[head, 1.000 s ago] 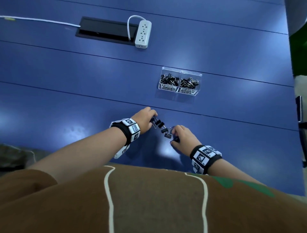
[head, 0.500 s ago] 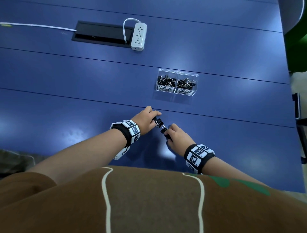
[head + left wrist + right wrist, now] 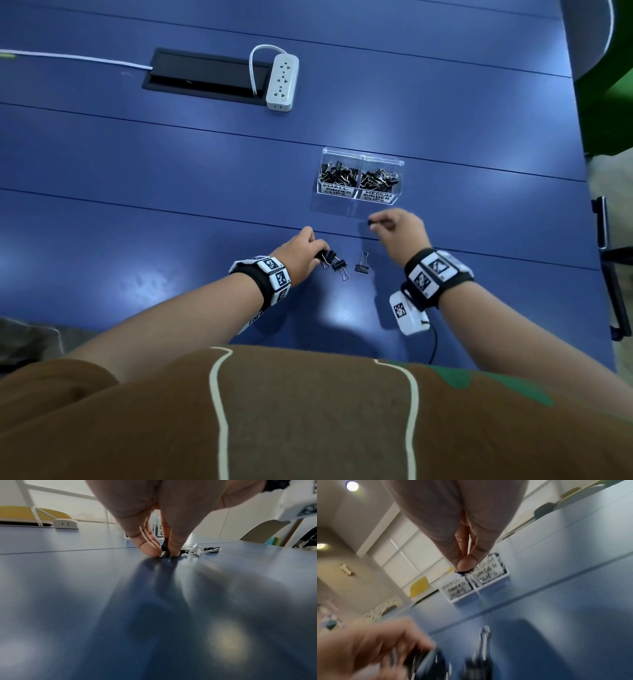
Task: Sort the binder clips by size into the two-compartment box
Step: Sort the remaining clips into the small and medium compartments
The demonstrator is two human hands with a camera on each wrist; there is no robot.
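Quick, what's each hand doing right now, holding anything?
Left hand: pinching a binder clip on the table.
Right hand: raised near the box, pinching a small binder clip.

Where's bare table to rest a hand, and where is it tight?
Bare table lies left of the box, below the power strip, and right of the right hand. Tight: between left hand and the loose clips, and box front.

Black binder clips (image 3: 339,265) with silver wire handles lie on a deep blue table (image 3: 137,205), the clear box (image 3: 359,178) wears white labels lettered in black, and both wristbands (image 3: 270,277) show black-and-white square markers.
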